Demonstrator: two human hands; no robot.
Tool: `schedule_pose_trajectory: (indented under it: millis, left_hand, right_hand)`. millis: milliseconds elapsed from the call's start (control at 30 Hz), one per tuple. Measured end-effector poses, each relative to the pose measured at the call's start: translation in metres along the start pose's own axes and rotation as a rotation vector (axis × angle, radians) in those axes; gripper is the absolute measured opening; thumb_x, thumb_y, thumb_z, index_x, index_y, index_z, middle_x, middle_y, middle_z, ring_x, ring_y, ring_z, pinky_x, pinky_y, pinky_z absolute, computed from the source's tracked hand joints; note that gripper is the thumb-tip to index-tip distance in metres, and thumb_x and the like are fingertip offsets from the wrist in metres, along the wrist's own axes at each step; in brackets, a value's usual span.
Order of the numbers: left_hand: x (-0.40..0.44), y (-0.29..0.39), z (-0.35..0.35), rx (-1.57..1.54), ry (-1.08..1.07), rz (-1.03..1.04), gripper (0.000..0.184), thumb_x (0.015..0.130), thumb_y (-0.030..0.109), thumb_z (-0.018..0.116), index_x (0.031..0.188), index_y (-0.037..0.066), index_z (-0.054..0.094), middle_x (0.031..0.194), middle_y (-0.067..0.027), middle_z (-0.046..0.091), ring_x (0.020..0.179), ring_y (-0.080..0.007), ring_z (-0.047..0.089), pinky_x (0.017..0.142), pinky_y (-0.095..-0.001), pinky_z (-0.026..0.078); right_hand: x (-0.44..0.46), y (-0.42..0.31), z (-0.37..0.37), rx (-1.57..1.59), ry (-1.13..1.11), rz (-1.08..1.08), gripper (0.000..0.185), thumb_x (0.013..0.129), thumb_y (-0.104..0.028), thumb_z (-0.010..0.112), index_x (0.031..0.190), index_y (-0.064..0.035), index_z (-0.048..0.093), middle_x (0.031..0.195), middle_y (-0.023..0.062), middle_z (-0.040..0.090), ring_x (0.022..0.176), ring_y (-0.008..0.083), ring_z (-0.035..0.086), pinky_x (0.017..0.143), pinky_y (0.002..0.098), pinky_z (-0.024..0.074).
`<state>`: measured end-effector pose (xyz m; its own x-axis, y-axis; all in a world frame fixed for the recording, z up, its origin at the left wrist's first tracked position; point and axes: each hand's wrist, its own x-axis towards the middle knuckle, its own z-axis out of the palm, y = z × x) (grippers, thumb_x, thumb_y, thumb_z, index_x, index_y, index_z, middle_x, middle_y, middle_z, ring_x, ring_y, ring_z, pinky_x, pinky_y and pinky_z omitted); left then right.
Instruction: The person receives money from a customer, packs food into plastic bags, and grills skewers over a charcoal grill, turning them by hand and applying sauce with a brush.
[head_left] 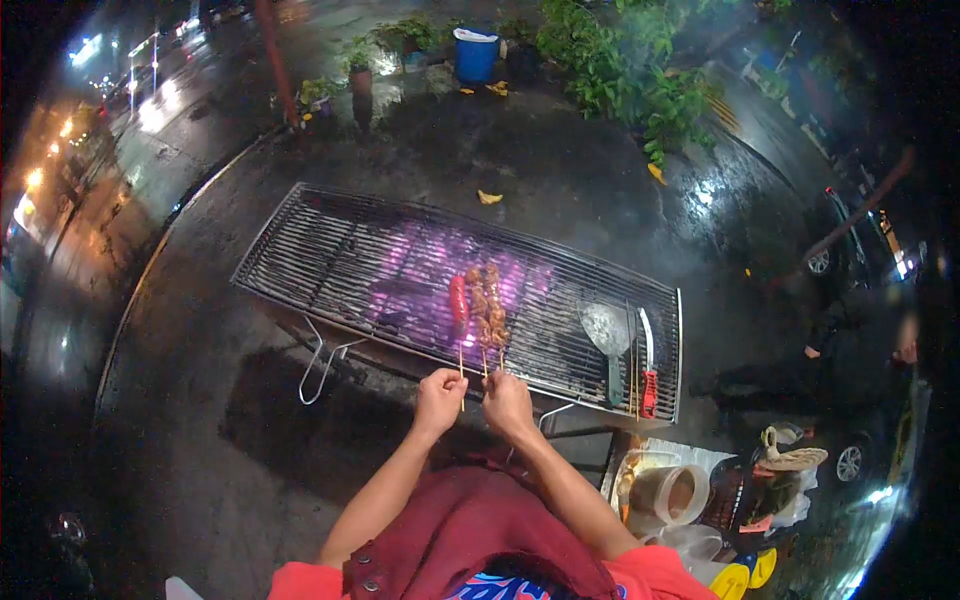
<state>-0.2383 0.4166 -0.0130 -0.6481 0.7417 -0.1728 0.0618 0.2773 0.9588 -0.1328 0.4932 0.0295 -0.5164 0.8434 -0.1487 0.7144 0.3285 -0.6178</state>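
Note:
My left hand (pixel 440 398) is closed on the stick of a sausage skewer, at the front edge of the charcoal grill (pixel 330 250). The red sausage (pixel 459 300) lies over the glowing coals. Just beside it, my right hand (pixel 507 402) pinches the sticks of two meat skewers (pixel 488 305), whose browned chunks rest side by side on the grate. On the grill's right end lie a broad-bladed spatula (pixel 607 335) with a dark green handle, thin bare sticks (pixel 632 360) and a red-handled knife (pixel 649 375).
A side table at the lower right carries a clear plastic tub (pixel 683 495), a dark basket (pixel 722 505) and yellow lids (pixel 732 580). Wire handles (pixel 318 370) stick out from the grill's front. A blue bucket (pixel 476 58) and leafy plants (pixel 640 70) stand beyond, on wet pavement.

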Motion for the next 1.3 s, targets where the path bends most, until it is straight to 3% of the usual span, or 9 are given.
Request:
schedule_pose_trajectory:
  millis: [400, 533, 600, 633, 733, 1033, 1133, 1233, 1300]
  left_hand:
    - [-0.011, -0.002, -0.028, -0.067, 0.013, -0.048, 0.019, 0.081, 0.017, 0.06, 0.085, -0.001, 0.062, 0.067, -0.0032, 0.06, 0.06, -0.0077, 0.054, 0.054, -0.0257, 0.044]
    - [-0.03, -0.073, -0.063, 0.042, 0.023, -0.011, 0.02, 0.081, 0.019, 0.059, 0.086, 0.0, 0.063, 0.067, -0.0042, 0.06, 0.058, -0.0085, 0.054, 0.052, -0.0257, 0.044]
    - [-0.048, -0.084, -0.085, 0.047, 0.03, -0.168, 0.019, 0.079, 0.018, 0.06, 0.086, 0.0, 0.063, 0.069, -0.008, 0.062, 0.057, -0.0122, 0.057, 0.051, -0.0275, 0.045]
    - [-0.051, -0.123, -0.097, 0.232, 0.075, -0.075, 0.018, 0.078, 0.016, 0.06, 0.086, -0.001, 0.063, 0.068, -0.0086, 0.061, 0.056, -0.0131, 0.056, 0.051, -0.028, 0.045]
    - [-0.075, -0.153, -0.126, 0.126, 0.1, -0.398, 0.016, 0.077, 0.014, 0.058, 0.082, -0.001, 0.062, 0.064, -0.0069, 0.059, 0.05, -0.0138, 0.055, 0.044, -0.0278, 0.044]
    - [-0.114, -0.224, -0.18, 0.103, 0.05, -0.878, 0.013, 0.073, 0.006, 0.049, 0.069, 0.0, 0.06, 0.058, -0.0057, 0.054, 0.044, -0.0124, 0.05, 0.035, -0.0265, 0.037]
    - [-0.13, -0.278, -0.191, -0.011, 0.103, -0.828, 0.015, 0.074, 0.008, 0.05, 0.065, 0.002, 0.061, 0.059, -0.0082, 0.057, 0.044, -0.0159, 0.053, 0.035, -0.0277, 0.038]
    - [-0.134, -0.352, -0.213, 0.125, -0.187, -0.728, 0.016, 0.073, 0.013, 0.052, 0.063, 0.006, 0.062, 0.06, -0.0085, 0.06, 0.044, -0.0192, 0.056, 0.034, -0.0314, 0.039]
    - [-0.124, -0.397, -0.217, 0.553, -0.446, -0.417, 0.013, 0.067, 0.02, 0.056, 0.062, 0.011, 0.065, 0.066, -0.0073, 0.063, 0.057, -0.0226, 0.061, 0.044, -0.038, 0.045]
  right_hand:
    - [-0.012, -0.003, -0.024, -0.234, 0.104, 0.012, 0.019, 0.081, -0.019, 0.055, 0.082, -0.0006, 0.055, 0.082, 0.0196, 0.06, 0.08, 0.0372, 0.058, 0.066, 0.0474, 0.0443]
    - [-0.003, 0.016, -0.01, -0.205, 0.113, 0.022, 0.015, 0.081, -0.016, 0.054, 0.078, -0.0016, 0.056, 0.079, 0.0188, 0.06, 0.078, 0.0375, 0.057, 0.067, 0.047, 0.0428]
    - [-0.003, 0.005, -0.016, -0.142, 0.112, 0.073, 0.014, 0.081, -0.015, 0.053, 0.076, -0.0017, 0.057, 0.08, 0.0193, 0.06, 0.078, 0.0381, 0.057, 0.067, 0.0476, 0.0428]
    - [-0.003, 0.005, -0.016, -0.124, 0.13, 0.079, 0.014, 0.081, -0.014, 0.053, 0.076, -0.0016, 0.057, 0.08, 0.0197, 0.06, 0.077, 0.0384, 0.057, 0.067, 0.0478, 0.0429]
    - [-0.002, 0.007, -0.011, -0.112, 0.168, 0.07, 0.013, 0.081, -0.012, 0.051, 0.076, -0.0018, 0.057, 0.08, 0.0206, 0.06, 0.077, 0.039, 0.057, 0.067, 0.048, 0.0429]
    - [-0.006, 0.011, 0.01, -0.229, 0.209, -0.024, 0.009, 0.076, -0.008, 0.051, 0.084, -0.0042, 0.052, 0.084, 0.0174, 0.054, 0.08, 0.0368, 0.054, 0.067, 0.046, 0.0415]
    - [-0.012, 0.002, 0.006, -0.215, 0.216, -0.018, 0.008, 0.08, -0.01, 0.049, 0.085, -0.0048, 0.052, 0.084, 0.0172, 0.054, 0.08, 0.0369, 0.053, 0.067, 0.0458, 0.0413]
    - [-0.03, -0.013, -0.004, -0.161, 0.334, 0.02, 0.014, 0.085, -0.013, 0.046, 0.091, -0.0048, 0.055, 0.087, 0.0178, 0.055, 0.082, 0.0378, 0.053, 0.067, 0.0456, 0.0411]
    - [-0.04, 0.01, 0.002, -0.116, 0.524, -0.092, 0.017, 0.085, -0.013, 0.049, 0.093, -0.0016, 0.057, 0.082, 0.0176, 0.055, 0.078, 0.0352, 0.053, 0.07, 0.041, 0.0414]
